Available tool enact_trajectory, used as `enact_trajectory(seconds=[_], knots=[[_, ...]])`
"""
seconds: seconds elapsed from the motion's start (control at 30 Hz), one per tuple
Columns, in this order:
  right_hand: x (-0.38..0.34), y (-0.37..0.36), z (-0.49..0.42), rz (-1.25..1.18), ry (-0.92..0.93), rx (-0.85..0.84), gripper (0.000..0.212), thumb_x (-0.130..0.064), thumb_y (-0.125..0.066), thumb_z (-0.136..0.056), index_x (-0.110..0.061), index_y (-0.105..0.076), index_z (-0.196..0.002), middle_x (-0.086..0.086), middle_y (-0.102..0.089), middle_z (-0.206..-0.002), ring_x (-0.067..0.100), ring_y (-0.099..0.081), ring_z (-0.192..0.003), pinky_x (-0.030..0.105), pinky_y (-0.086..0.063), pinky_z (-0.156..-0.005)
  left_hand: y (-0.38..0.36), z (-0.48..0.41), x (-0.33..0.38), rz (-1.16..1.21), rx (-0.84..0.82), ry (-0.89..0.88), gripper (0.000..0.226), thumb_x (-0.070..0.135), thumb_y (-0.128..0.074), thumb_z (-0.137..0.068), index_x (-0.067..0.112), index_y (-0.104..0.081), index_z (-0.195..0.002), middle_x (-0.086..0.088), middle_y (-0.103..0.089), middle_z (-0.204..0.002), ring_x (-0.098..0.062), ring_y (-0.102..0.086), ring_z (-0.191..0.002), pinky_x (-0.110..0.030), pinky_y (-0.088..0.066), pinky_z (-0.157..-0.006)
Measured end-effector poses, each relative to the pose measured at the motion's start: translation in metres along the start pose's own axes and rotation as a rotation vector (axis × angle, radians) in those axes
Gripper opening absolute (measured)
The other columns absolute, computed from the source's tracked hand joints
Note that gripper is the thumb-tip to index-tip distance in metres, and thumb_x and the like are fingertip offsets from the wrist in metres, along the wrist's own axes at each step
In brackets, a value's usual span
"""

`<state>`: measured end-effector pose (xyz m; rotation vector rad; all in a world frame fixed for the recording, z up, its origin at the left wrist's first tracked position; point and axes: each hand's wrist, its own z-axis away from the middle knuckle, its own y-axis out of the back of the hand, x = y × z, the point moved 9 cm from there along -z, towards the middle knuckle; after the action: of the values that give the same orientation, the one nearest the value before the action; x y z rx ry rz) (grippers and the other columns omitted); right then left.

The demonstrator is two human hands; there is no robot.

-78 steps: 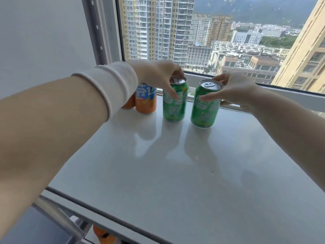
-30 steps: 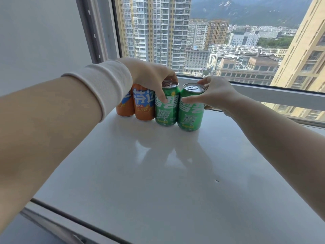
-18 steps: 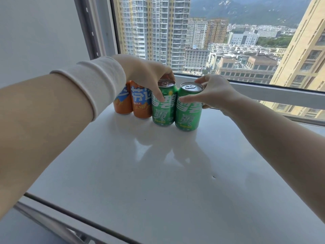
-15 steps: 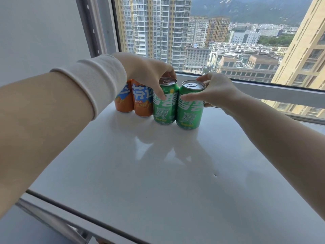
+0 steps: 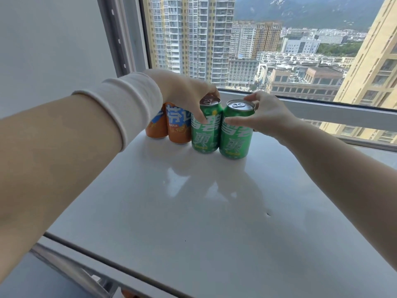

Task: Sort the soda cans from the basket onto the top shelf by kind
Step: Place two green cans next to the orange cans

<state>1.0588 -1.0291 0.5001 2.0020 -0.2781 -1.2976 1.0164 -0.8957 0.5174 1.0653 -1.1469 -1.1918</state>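
Soda cans (image 5: pixel 206 138) stand upright in a tight row near the far edge of the top shelf (image 5: pixel 193 211). Two orange cans (image 5: pixel 179 127) are at the left end and two green ones are beside them. The left hand (image 5: pixel 184 93) grips the left green can (image 5: pixel 207 145) from above, thumb on its front. The right hand (image 5: pixel 266 112) holds the right green can (image 5: pixel 236 143) near its rim. A window (image 5: pixel 257 50) rises just beyond.
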Motion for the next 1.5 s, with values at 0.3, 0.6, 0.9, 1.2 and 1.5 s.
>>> enact_trajectory(seconds=[0.3,0.6,0.9,1.2,1.5], knots=[[-0.022,0.013,0.03,-0.015,-0.03,0.082,0.093,-0.043,-0.074,-0.073,-0.008,-0.025,-0.145,0.01,-0.033,-0.149,0.025,-0.032,-0.136,0.039,-0.031,-0.11,0.006,0.038,0.0,-0.022,0.147,-0.003,0.087,0.042,-0.059,-0.086,0.019,-0.005,-0.149,0.001,0.0,-0.158,-0.022,-0.017,-0.143,-0.038,-0.019,-0.114],[-0.051,0.039,0.129,0.26,-0.054,0.377,0.073,-0.038,-0.061,-0.087,-0.004,-0.028,-0.143,0.018,-0.037,-0.144,0.031,-0.032,-0.134,0.037,-0.027,-0.11,0.008,0.138,0.026,0.074,0.449,-0.111,0.064,0.03,-0.052,-0.093,0.013,-0.021,-0.146,-0.007,-0.014,-0.156,-0.024,-0.014,-0.144,-0.042,-0.011,-0.117],[-0.079,0.028,0.237,0.45,-0.034,0.349,0.069,-0.036,-0.057,-0.088,-0.003,-0.029,-0.142,0.02,-0.037,-0.142,0.032,-0.029,-0.135,0.038,-0.021,-0.113,-0.019,0.236,0.061,0.013,0.492,-0.127,0.059,0.031,-0.049,-0.094,0.013,-0.026,-0.145,-0.008,-0.027,-0.153,-0.021,-0.02,-0.142,-0.038,-0.011,-0.118],[-0.069,-0.005,0.39,0.462,-0.019,0.281,0.068,-0.033,-0.054,-0.091,-0.002,-0.024,-0.144,0.016,-0.031,-0.149,0.029,-0.019,-0.141,0.036,-0.013,-0.116,-0.094,0.337,0.116,-0.013,0.442,-0.085,0.056,0.031,-0.05,-0.093,0.013,-0.031,-0.143,-0.01,-0.031,-0.151,-0.022,-0.024,-0.141,-0.038,-0.016,-0.114],[-0.044,-0.055,0.502,0.49,-0.008,0.269,0.062,-0.029,-0.059,-0.088,0.001,-0.038,-0.137,0.02,-0.043,-0.14,0.035,-0.033,-0.135,0.045,-0.023,-0.114,-0.185,0.412,0.141,0.038,0.351,-0.13,0.054,0.031,-0.047,-0.094,0.014,-0.031,-0.143,-0.008,-0.027,-0.152,-0.021,-0.018,-0.143,-0.038,-0.009,-0.117]])
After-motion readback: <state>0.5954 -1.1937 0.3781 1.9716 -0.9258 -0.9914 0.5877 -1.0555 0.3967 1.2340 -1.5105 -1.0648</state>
